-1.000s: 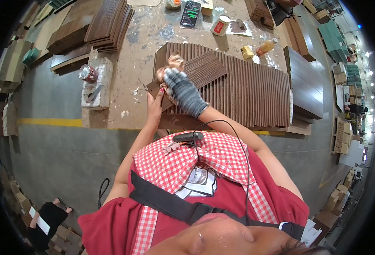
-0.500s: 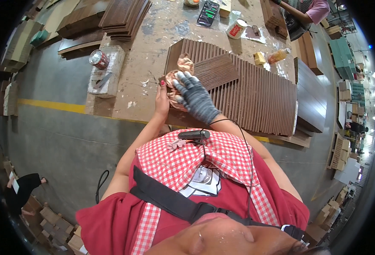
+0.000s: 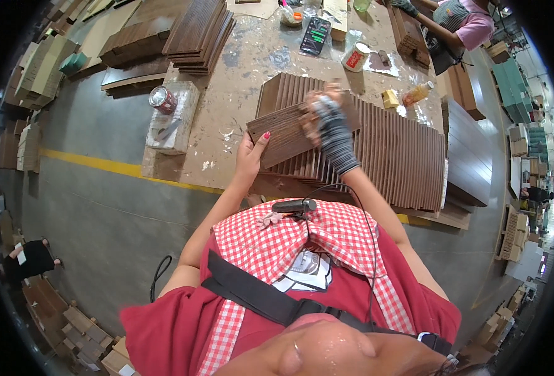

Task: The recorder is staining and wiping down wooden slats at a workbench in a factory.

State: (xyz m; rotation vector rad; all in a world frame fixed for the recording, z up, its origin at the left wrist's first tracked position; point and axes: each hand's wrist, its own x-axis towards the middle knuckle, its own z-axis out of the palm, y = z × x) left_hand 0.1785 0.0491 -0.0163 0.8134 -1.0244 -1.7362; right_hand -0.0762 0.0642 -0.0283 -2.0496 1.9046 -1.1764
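Note:
A dark brown wood-grain panel (image 3: 278, 133) lies slanted over a long row of similar brown boards (image 3: 405, 156) packed side by side. My bare left hand (image 3: 249, 155) grips its left end, thumb on the top face. My right hand (image 3: 334, 130), in a grey knit glove with a pale fingertip area, presses a crumpled tan-brown cloth (image 3: 313, 118) against the panel's right part. Motion blurs the cloth and the gloved fingers.
On the paint-spotted table (image 3: 223, 103) stand a red-labelled tin (image 3: 163, 99) on a whitish block (image 3: 179, 122), a phone (image 3: 315, 36), a white-and-red can (image 3: 356, 57), a yellow block (image 3: 390, 98) and a bottle (image 3: 418, 94). Stacked panels (image 3: 198, 34) rise back left. A gloved co-worker (image 3: 459, 28) stands far right.
My right hand has slid the cloth from the panel's left end towards its right part, baring the left end. My left hand still grips that end. The whole view has shifted slightly.

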